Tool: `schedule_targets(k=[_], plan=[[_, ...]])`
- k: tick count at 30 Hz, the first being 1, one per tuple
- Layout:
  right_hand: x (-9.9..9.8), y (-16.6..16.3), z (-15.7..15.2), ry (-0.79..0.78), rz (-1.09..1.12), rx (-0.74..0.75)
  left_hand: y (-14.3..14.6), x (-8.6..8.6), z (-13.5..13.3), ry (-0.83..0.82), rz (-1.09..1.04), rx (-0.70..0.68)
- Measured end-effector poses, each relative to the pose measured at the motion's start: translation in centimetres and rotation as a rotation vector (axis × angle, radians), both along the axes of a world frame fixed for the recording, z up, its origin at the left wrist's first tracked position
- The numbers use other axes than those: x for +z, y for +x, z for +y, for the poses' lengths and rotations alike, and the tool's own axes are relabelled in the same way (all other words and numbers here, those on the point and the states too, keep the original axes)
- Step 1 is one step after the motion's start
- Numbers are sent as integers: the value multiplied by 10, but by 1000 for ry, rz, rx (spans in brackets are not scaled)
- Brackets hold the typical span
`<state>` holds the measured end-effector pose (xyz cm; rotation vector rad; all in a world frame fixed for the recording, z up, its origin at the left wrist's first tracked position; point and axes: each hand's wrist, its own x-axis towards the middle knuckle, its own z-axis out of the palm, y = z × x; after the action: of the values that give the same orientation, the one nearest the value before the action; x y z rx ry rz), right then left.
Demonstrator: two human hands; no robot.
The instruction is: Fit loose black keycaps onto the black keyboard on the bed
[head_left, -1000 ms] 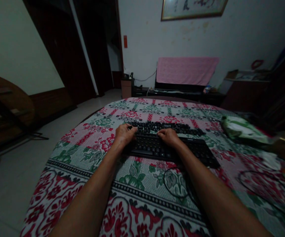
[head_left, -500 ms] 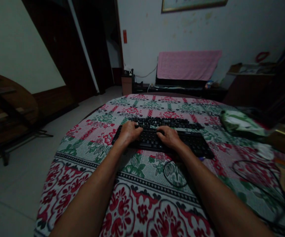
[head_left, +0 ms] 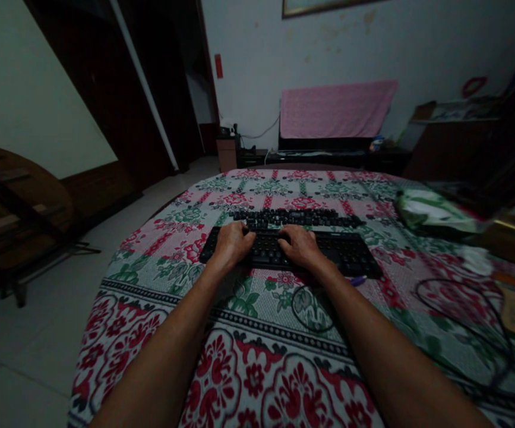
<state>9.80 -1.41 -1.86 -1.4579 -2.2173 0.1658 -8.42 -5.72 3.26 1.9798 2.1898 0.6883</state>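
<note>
A black computer keyboard [head_left: 266, 257] lies across the patterned tablecloth in front of me. My left hand [head_left: 231, 242] is on its left part, fingers curled over the far edge and thumb towards the middle. My right hand [head_left: 299, 244] rests near the middle, index finger bent at the far edge and thumb over the keys. Both hands appear closed on the keyboard; most fingertips are hidden behind the hands. Just beyond it, a loose row of small black keycaps [head_left: 302, 217] stretches along the cloth. A purple pen [head_left: 357, 280] sits by my right forearm.
The round table wears a red, green and white cloth [head_left: 257, 309]. A black cable [head_left: 457, 283] loops on the right, with a thinner loop near my right forearm. A brush [head_left: 512, 306], a crumpled white tissue [head_left: 477, 260] and a green-white bag [head_left: 435, 213] lie on the right side.
The view has shifted slightly, and more of the purple pen shows beside my right forearm. Both hands stay at nearly the same places on the keyboard.
</note>
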Motion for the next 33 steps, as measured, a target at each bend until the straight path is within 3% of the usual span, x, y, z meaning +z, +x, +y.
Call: schedule_targets(k=[19, 26, 29, 33], plan=[[-2, -1, -2, 37, -5, -5, 4, 0, -1, 1, 68, 56], [-1, 0, -5, 45, 4, -1, 11, -2, -5, 55, 153, 15], [-1, 1, -5, 45, 1, -3, 2, -8, 2, 63, 53, 33], [0, 0, -6, 36, 0, -4, -11, -11, 11, -30, -265, 96]])
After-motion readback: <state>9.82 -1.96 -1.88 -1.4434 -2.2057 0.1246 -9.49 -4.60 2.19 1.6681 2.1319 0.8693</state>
